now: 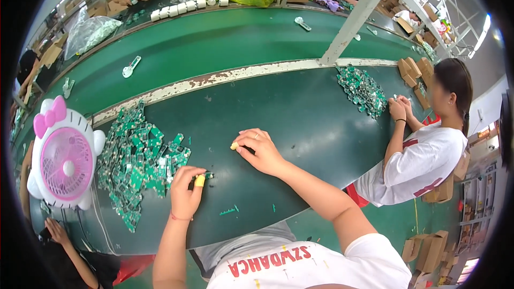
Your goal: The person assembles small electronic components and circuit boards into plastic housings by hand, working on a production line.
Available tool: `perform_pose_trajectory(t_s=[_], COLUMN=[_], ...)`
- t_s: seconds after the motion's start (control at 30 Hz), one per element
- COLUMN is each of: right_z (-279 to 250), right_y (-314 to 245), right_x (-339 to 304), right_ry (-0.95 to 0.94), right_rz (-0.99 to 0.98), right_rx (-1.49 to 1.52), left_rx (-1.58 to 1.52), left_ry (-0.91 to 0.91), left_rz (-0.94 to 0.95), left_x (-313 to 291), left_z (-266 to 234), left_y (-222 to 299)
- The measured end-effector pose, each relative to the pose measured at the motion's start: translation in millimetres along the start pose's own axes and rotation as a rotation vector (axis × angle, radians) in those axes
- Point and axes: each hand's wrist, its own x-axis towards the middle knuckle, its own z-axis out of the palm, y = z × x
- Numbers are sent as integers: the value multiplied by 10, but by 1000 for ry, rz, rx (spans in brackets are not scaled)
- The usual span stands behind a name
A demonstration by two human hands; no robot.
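Note:
My left hand (pixel 185 191) is closed, with a yellow cover on the thumb. At its fingertips is a small green circuit board (pixel 209 175), pinched low over the dark green tabletop (pixel 241 182). Farther right, my right hand (pixel 261 153) hovers over the middle of the table. Its fingers are curled, with the tips close together and a yellow finger cover (pixel 234 145) at the end; whatever they hold, if anything, is hidden. Left of my left hand spreads a big heap of green circuit boards (pixel 136 155). Thin green board strips (pixel 229 211) lie near the front edge.
A pink and white fan (pixel 68 167) stands at the left. Beyond a worn rail (pixel 214 79) runs a green conveyor belt (pixel 214 37) carrying scattered pale parts. A co-worker (pixel 428 139) sits right, by another board pile (pixel 361 90). A metal post (pixel 356 21) rises from the rail.

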Motion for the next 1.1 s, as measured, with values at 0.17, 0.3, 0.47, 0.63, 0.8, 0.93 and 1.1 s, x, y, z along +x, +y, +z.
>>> perform_pose_trajectory(t_s=[0.17, 0.3, 0.47, 0.63, 0.8, 0.93, 1.1], right_z=[-23, 18, -15, -16, -19, -22, -73], right_y=[12, 28, -61, -10, 17, 77, 87], right_x=[29, 30, 67, -59, 20, 49, -15], right_ry=[-22, -12, 18, -47, -25, -52, -95], right_rz=[-82, -107, -191, -26, -156, -147, -67], right_rx=[-22, -28, 16, -17, -20, 20, 36], left_rx=[114, 247, 426, 514, 536, 382, 303], left_ry=[14, 9, -2, -143, -219, -265, -348], left_rz=[74, 131, 222, 335, 371, 274, 263], left_x=[-4, -44, -95, -99, 15, 23, 67], left_z=[38, 75, 12, -2, -27, 10, -22], left_y=[-37, -80, 50, 28, 3, -46, -39])
